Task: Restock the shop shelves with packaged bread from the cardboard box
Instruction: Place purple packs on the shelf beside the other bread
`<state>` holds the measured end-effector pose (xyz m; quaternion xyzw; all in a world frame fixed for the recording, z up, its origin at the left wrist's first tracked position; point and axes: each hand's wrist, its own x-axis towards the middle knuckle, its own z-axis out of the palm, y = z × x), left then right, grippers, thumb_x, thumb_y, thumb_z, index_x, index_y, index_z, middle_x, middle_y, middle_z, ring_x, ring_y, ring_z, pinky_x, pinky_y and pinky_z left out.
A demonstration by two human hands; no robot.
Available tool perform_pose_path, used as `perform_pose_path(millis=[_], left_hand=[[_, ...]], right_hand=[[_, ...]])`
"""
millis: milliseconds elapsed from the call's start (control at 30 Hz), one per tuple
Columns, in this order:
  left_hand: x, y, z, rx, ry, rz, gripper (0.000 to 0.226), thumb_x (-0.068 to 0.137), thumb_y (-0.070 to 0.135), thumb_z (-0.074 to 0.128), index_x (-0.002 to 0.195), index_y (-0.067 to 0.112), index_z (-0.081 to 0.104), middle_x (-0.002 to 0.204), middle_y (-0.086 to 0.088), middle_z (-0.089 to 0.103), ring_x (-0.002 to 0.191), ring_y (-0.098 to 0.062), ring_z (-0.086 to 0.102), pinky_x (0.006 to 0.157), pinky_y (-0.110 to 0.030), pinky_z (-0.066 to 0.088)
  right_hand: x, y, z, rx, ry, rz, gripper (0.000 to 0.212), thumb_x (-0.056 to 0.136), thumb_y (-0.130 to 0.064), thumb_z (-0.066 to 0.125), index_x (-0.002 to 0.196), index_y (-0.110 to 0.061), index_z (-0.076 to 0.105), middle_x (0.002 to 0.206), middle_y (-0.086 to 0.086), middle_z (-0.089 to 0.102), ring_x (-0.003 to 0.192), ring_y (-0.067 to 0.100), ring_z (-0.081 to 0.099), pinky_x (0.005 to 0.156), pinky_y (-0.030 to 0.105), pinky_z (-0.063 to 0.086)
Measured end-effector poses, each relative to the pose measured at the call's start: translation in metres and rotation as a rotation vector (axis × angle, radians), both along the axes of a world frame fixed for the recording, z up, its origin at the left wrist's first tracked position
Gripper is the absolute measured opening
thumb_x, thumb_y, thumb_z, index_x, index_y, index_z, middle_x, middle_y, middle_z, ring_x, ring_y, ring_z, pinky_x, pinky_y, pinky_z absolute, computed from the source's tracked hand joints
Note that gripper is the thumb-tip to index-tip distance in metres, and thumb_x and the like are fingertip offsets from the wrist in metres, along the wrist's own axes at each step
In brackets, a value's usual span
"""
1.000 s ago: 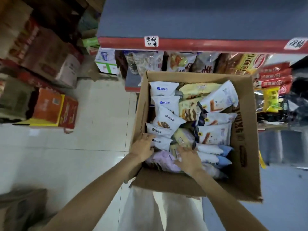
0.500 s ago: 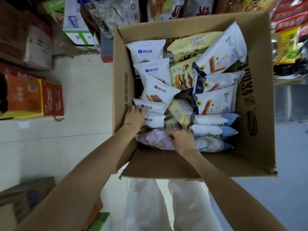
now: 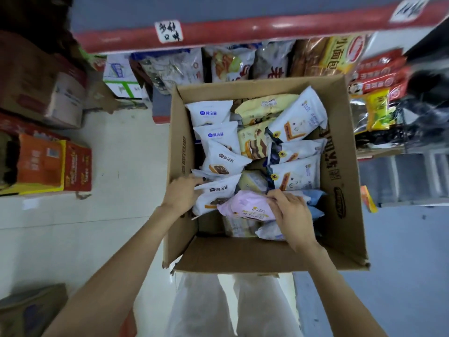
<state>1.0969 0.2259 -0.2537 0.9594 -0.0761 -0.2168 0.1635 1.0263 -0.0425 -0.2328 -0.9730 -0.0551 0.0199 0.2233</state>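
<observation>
An open cardboard box (image 3: pixel 345 181) stands in front of me, full of several packaged breads. White packs (image 3: pixel 220 156) fill its left side, yellow ones (image 3: pixel 255 139) the middle, white-and-blue ones (image 3: pixel 297 175) the right. My left hand (image 3: pixel 181 194) grips a white pack (image 3: pixel 213 195) at the box's left wall. My right hand (image 3: pixel 290 214) pinches the right end of a pink pack (image 3: pixel 243 205), lifted slightly above the others. The shelf (image 3: pixel 243 32) with a red front edge runs above the box.
Bagged snacks (image 3: pixel 230 62) line the shelf level behind the box, and red and yellow packets (image 3: pixel 379 93) hang at the right. Cartons (image 3: pixel 48 164) are stacked on the tiled floor at the left. Another box (image 3: pixel 29 310) sits at the lower left.
The pink pack has come up from among the others, my right hand now pinching its end. My left hand has closed on a white pack. The view tilted up, showing the shelf again.
</observation>
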Motion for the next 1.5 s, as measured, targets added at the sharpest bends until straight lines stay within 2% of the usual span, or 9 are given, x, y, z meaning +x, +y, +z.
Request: perform_pose_path(millis=[200,333,567,867,1033,1133,1200,1333,1500], left_hand=[[-0.025,0.024,0.088,-0.571,-0.438,0.474,0.013,0.086,0.026,0.062,0.087,0.014,0.066,0.107,0.004,0.059,0.103,0.004,0.055,0.088,-0.01,0.04],[-0.013,0.039,0.161,-0.866,-0.494,0.764,0.012,0.094,0.027,0.057,0.088,0.018,0.056,0.084,0.003,0.058,0.079,-0.004,0.054,0.069,-0.011,0.042],[0.03,0.081,0.281,-0.769,-0.848,0.705,0.02,0.101,0.015,0.039,0.089,0.0,0.044,0.069,-0.014,0.037,0.056,-0.004,0.034,0.054,-0.017,0.03],[0.098,0.132,0.421,-0.787,-1.09,0.606,0.031,0.101,0.021,0.04,0.075,0.007,0.034,0.065,-0.003,0.031,0.053,-0.003,0.031,0.053,-0.02,0.027],[0.135,0.161,0.476,-0.981,-1.149,0.626,0.026,0.101,0.028,0.039,0.09,0.005,0.045,0.083,-0.009,0.051,0.074,-0.014,0.051,0.069,-0.032,0.039],[0.151,0.173,0.497,-1.057,-1.19,0.642,0.023,0.1,0.026,0.039,0.078,0.02,0.041,0.075,0.004,0.045,0.062,0.003,0.045,0.066,-0.028,0.037],[0.159,0.176,0.503,-1.1,-1.189,0.64,0.027,0.101,0.024,0.039,0.074,0.022,0.036,0.069,0.009,0.038,0.053,0.006,0.041,0.059,-0.018,0.036],[0.172,0.18,0.511,-1.181,-1.157,0.613,0.026,0.101,0.021,0.038,0.075,0.023,0.04,0.068,0.01,0.044,0.051,0.012,0.048,0.047,-0.005,0.036],[0.192,0.197,0.514,-1.231,-1.139,0.565,0.016,0.1,0.023,0.04,0.087,0.016,0.047,0.076,0.009,0.055,0.06,0.009,0.056,0.055,-0.011,0.045]], right_hand=[[0.032,0.009,0.072,0.069,-0.183,0.023,0.023,0.095,-0.027,0.042,0.092,-0.017,0.063,0.078,-0.002,0.067,0.071,0.019,0.063,0.08,0.029,0.037],[0.064,0.028,0.137,0.064,-0.378,0.1,0.018,0.096,-0.025,0.038,0.1,-0.021,0.055,0.088,0.001,0.067,0.083,0.023,0.062,0.077,0.034,0.043],[0.137,0.074,0.269,0.032,-0.75,0.115,0.016,0.083,-0.017,0.042,0.098,-0.015,0.048,0.07,0.009,0.066,0.056,0.029,0.062,0.046,0.025,0.044],[0.211,0.113,0.454,0.185,-1.006,0.017,0.023,0.099,-0.024,0.036,0.111,-0.011,0.051,0.086,0.017,0.066,0.073,0.04,0.059,0.057,0.032,0.022],[0.26,0.133,0.539,0.214,-1.157,-0.078,0.027,0.101,-0.024,0.032,0.115,-0.008,0.049,0.092,0.022,0.064,0.082,0.043,0.057,0.06,0.035,0.024],[0.294,0.147,0.573,0.247,-1.264,-0.177,0.029,0.1,-0.024,0.031,0.114,-0.006,0.05,0.096,0.017,0.063,0.084,0.039,0.055,0.06,0.033,0.024],[0.319,0.158,0.585,0.161,-1.29,-0.128,0.026,0.099,-0.022,0.035,0.111,-0.008,0.053,0.093,0.017,0.063,0.083,0.037,0.055,0.061,0.035,0.029],[0.379,0.171,0.578,-0.426,-1.179,0.227,0.01,0.088,-0.006,0.055,0.097,-0.011,0.057,0.077,0.017,0.064,0.073,0.037,0.057,0.064,0.038,0.039],[0.404,0.163,0.562,-0.543,-1.193,-0.019,0.034,0.068,0.007,0.068,0.1,-0.006,0.064,0.091,0.022,0.063,0.085,0.039,0.056,0.071,0.039,0.043]])
